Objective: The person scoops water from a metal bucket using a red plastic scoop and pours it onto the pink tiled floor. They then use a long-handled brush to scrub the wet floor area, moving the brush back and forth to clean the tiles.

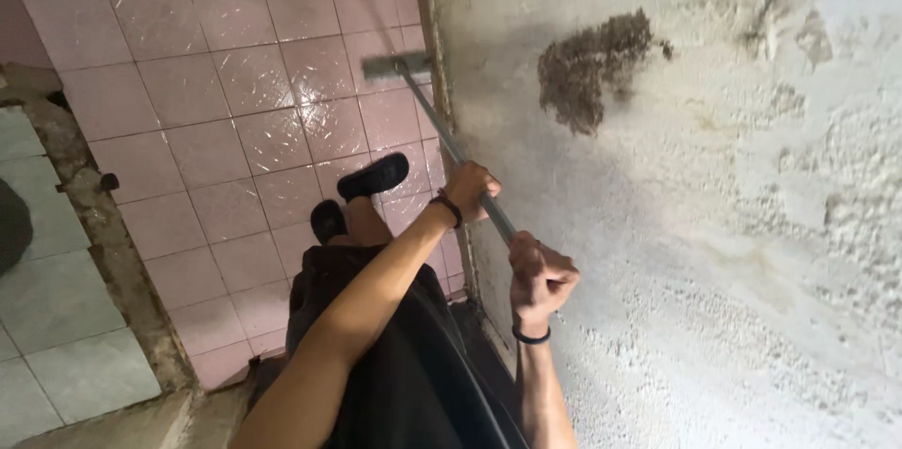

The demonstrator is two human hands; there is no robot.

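Down by the bottom of the wall, the long grey metal pole with a flat scraper head [442,125] rests on the wet, shiny pink floor tiles [235,101]. The left hand [470,189] and right hand [538,278] are both wrapped tight around it. The black sandals [372,177] could slip there. The head might also bump the rough, crumbly grey wall [714,224].

no packages, no labels, no signs, no screens anywhere in view
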